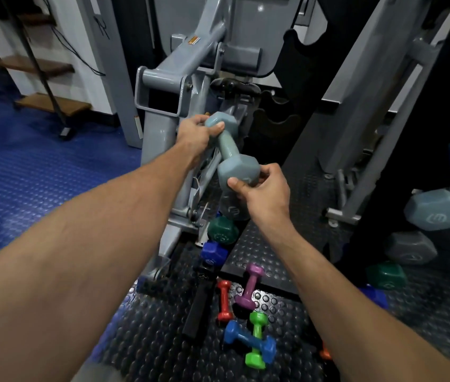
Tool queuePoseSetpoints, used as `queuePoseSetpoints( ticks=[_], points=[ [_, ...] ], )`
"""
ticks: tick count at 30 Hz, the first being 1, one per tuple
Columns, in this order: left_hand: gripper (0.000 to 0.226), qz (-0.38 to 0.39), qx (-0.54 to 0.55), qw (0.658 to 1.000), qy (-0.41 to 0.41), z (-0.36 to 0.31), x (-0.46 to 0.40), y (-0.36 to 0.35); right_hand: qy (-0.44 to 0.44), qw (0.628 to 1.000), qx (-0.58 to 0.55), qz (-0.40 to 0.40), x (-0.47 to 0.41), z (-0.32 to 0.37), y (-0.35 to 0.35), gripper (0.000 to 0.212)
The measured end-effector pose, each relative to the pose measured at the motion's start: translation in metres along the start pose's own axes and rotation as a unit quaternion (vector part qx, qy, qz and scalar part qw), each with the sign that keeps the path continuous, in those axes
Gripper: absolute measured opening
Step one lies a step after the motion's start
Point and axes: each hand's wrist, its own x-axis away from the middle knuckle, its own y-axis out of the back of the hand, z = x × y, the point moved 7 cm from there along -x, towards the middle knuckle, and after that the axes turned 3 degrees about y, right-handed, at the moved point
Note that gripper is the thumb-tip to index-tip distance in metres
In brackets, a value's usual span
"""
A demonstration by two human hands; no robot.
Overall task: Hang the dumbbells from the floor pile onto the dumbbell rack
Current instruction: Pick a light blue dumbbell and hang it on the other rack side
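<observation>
You have the grey-blue dumbbell (230, 150) held up in the air between both hands, tilted so that its far head sits up by your left hand (194, 135) and its near head comes down toward your right hand (263, 188). Your left fingers and thumb are curled round the far head, the thumb lying across its end face. Your right fingers and thumb pinch the near head from below and from the side, with the thumb tip pressed on its underside. The handle runs bare between your two grips. Just beyond your left fingers stands the grey machine frame (163, 78), and behind the dumbbell, past your right fingertips, the dark scalloped dumbbell rack (276, 119) rises in shadow; you cannot tell from here whether the dumbbell touches it. Well below your hands, on the studded black floor mat (157, 334), lies the pile: a red dumbbell (224, 300) beside a purple dumbbell (250, 286), then a green dumbbell (257, 339) crossed over a blue dumbbell (248, 340). Nearer under your right wrist a dark green dumbbell (222, 230) and a navy dumbbell (214, 253) sit against the frame's foot. Off to the right of your right fingers, more grey-blue heads (436, 209) show at the edge of view.
</observation>
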Motion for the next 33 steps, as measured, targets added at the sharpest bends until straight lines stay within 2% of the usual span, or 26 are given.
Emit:
queuePoseSetpoints(
  ticks=[7,10,13,16,19,24,27,29,33],
  points=[
    [0.03,0.035,-0.057,0.998,0.005,-0.006,-0.036,-0.035,-0.005,0.998,0.021,-0.055,-0.024,0.0,0.003,0.055],
    [0.023,0.052,-0.09,0.994,0.011,-0.001,-0.042,-0.045,-0.003,0.997,0.046,-0.066,-0.024,0.007,0.006,0.058],
    [0.014,0.077,-0.079,0.994,0.014,0.001,-0.047,-0.053,0.01,0.995,0.077,-0.067,-0.021,0.012,0.009,0.058],
    [0.028,0.092,-0.027,0.994,0.058,0.001,-0.042,-0.055,0.008,0.994,0.083,-0.074,-0.022,0.011,0.009,0.058],
    [0.042,0.132,0.015,0.989,0.063,-0.002,-0.043,-0.063,-0.037,0.995,0.039,-0.085,-0.021,-0.002,0.003,0.059],
    [0.05,0.172,-0.011,0.983,0.059,-0.017,-0.032,-0.081,-0.137,0.988,-0.058,-0.051,-0.013,-0.025,-0.007,0.055],
    [0.055,0.187,-0.049,0.979,0.067,-0.014,-0.022,-0.094,-0.174,0.984,-0.037,-0.022,-0.003,-0.033,-0.004,0.057],
    [0.061,0.189,-0.052,0.978,0.066,-0.012,-0.014,-0.098,-0.152,0.988,0.001,-0.036,-0.004,-0.031,0.005,0.057],
    [0.057,0.205,-0.042,0.976,0.059,-0.015,0.001,-0.102,-0.068,0.994,0.05,-0.071,-0.01,-0.008,0.026,0.052]
  ],
)
